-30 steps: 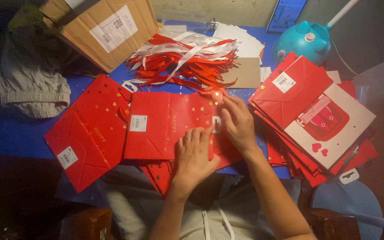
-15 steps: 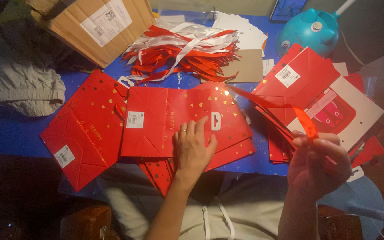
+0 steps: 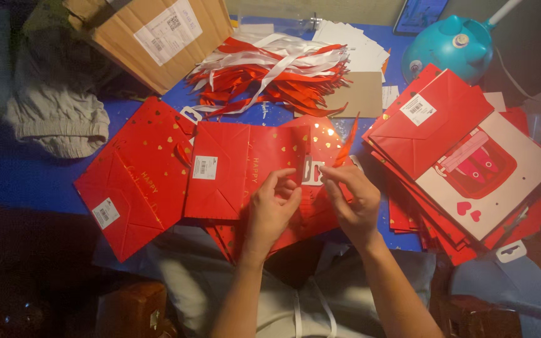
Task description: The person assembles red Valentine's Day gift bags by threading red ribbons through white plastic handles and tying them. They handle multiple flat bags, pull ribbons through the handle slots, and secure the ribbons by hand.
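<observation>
- The right hand (image 3: 353, 200) pinches a thin red ribbon (image 3: 347, 143) between thumb and fingertips, and the ribbon rises from the pinch up and slightly right
- The left hand (image 3: 272, 209) rests on the flat red gift bag (image 3: 245, 169), fingers curled toward the small white tag (image 3: 313, 170) near the bag's top edge; whether it actually grips anything, I cannot tell
- The bag lies directly under both hands, on the blue table (image 3: 26, 169), with its top edge just between the two sets of fingertips
- It is bright red with scattered gold hearts, folded flat, and bears one white barcode sticker (image 3: 204, 166) on its left half
- One more flat red bag (image 3: 134, 181) lies just left of it, overlapping its edge (same gold print, its own sticker near the lower corner)
- A stack of red bags (image 3: 433, 125) sits to the right, too many to count, topped by one white card with a red picture (image 3: 486, 172)
- Beyond the hands lie one heap of red and white ribbons (image 3: 277, 72), one cardboard box (image 3: 151, 34) and one teal lamp base (image 3: 449, 44)
</observation>
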Demonstrator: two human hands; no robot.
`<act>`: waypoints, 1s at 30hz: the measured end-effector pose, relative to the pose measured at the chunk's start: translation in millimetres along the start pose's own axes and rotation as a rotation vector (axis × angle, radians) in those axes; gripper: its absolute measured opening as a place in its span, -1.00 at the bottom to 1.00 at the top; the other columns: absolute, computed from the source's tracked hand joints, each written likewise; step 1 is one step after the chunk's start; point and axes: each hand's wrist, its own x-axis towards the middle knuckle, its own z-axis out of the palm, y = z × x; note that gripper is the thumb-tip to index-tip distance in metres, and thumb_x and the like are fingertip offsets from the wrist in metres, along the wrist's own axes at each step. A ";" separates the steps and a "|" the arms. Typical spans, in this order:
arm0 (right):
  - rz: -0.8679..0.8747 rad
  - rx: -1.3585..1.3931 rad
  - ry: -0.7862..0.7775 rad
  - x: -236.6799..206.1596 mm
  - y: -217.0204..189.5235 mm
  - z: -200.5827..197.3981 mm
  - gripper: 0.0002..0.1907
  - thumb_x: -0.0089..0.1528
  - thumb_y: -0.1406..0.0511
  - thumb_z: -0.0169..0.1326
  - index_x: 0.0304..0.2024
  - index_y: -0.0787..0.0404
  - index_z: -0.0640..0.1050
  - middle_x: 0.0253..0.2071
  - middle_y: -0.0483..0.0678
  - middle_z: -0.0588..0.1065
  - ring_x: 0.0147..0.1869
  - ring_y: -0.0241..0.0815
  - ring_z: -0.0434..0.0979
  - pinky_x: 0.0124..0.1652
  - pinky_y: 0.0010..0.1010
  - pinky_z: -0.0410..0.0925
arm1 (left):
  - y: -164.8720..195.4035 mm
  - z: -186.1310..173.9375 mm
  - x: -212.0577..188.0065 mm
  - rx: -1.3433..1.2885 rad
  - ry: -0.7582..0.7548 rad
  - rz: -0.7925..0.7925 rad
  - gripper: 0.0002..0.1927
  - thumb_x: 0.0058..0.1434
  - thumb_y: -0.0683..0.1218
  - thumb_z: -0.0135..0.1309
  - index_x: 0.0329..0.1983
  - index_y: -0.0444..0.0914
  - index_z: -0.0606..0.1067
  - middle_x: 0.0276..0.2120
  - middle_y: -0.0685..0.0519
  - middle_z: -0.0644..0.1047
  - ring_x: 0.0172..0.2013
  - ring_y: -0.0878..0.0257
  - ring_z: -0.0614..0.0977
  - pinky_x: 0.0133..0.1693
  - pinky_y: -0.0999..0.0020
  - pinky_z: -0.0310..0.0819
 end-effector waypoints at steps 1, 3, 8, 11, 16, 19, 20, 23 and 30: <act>0.024 -0.025 -0.015 0.6 4.8 5.5 -0.80 0.29 0.49 0.13 -0.03 0.30 0.62 -0.20 0.00 0.57 -0.16 -0.18 0.58 -0.12 -0.43 0.40 | -0.9 -3.5 1.1 -0.026 0.000 0.017 -0.59 0.22 -0.19 0.19 0.15 -0.25 0.47 -0.26 0.03 0.63 -0.40 0.33 0.70 -0.36 0.42 0.62; 0.066 -0.047 -0.043 1.0 12.5 15.5 -0.80 0.28 0.47 0.16 -0.04 0.25 0.64 -0.25 -0.03 0.55 -0.20 -0.20 0.55 -0.17 -0.45 0.39 | -2.5 -7.8 3.7 -0.050 -0.001 0.020 -0.59 0.23 -0.21 0.17 0.16 -0.25 0.46 -0.22 0.04 0.64 -0.37 0.34 0.71 -0.35 0.43 0.63; 0.030 -0.139 -0.157 4.3 21.3 27.2 -0.84 0.17 0.43 0.24 -0.19 0.19 0.65 -0.07 0.00 0.47 0.03 -0.09 0.47 -0.06 -0.37 0.36 | -4.7 -18.6 9.7 -0.098 -0.017 0.110 -0.56 0.27 -0.24 0.11 0.23 -0.24 0.42 -0.13 0.01 0.63 -0.13 0.29 0.71 -0.17 0.42 0.69; -0.038 -0.210 -0.246 7.1 21.6 27.0 -0.87 0.08 0.39 0.26 -0.32 0.22 0.58 0.06 0.00 0.44 0.15 0.00 0.42 0.11 -0.24 0.31 | -4.4 -20.5 13.0 -0.108 -0.031 0.100 -0.54 0.28 -0.25 0.12 0.26 -0.25 0.40 -0.08 -0.03 0.61 -0.09 0.24 0.68 -0.13 0.37 0.66; -0.090 -0.332 -0.282 9.0 19.6 27.5 -0.88 0.06 0.34 0.25 -0.36 0.19 0.59 0.06 0.03 0.45 0.15 0.06 0.42 0.10 -0.15 0.26 | -2.5 -20.8 13.4 -0.125 -0.061 0.089 -0.51 0.28 -0.26 0.09 0.28 -0.25 0.38 -0.06 -0.02 0.58 -0.09 0.26 0.66 -0.17 0.39 0.71; -0.070 -0.340 -0.277 8.1 19.2 28.4 -0.87 0.07 0.34 0.25 -0.33 0.17 0.58 0.05 0.02 0.45 0.12 0.02 0.43 0.09 -0.17 0.27 | -1.4 -19.2 12.2 -0.143 -0.078 0.108 -0.51 0.26 -0.26 0.10 0.28 -0.26 0.37 -0.06 -0.01 0.57 -0.11 0.29 0.66 -0.21 0.42 0.72; -0.064 -0.339 -0.278 7.9 19.4 28.3 -0.86 0.07 0.34 0.25 -0.32 0.17 0.58 0.05 0.01 0.45 0.10 0.01 0.44 0.08 -0.17 0.27 | -0.8 -18.4 11.9 -0.147 -0.081 0.116 -0.51 0.25 -0.26 0.11 0.27 -0.26 0.37 -0.06 0.00 0.58 -0.11 0.31 0.67 -0.23 0.43 0.72; -0.106 -0.343 -0.266 7.5 20.4 27.0 -0.72 0.10 0.35 0.26 -0.12 0.17 0.61 0.01 -0.01 0.46 0.09 0.02 0.43 0.07 -0.15 0.26 | 1.6 -15.1 10.0 -0.209 -0.093 0.016 -0.59 0.31 -0.24 0.11 0.23 -0.26 0.43 -0.09 0.00 0.55 -0.16 0.35 0.65 -0.26 0.46 0.73; -0.140 -0.328 -0.266 6.1 19.0 23.8 -0.71 0.09 0.36 0.24 -0.12 0.19 0.57 -0.02 -0.03 0.48 0.09 0.05 0.43 0.07 -0.16 0.27 | 5.1 -10.3 5.7 -0.165 -0.052 -0.004 -0.76 0.30 -0.25 0.10 0.03 -0.32 0.57 -0.15 0.02 0.56 -0.27 0.34 0.67 -0.27 0.47 0.67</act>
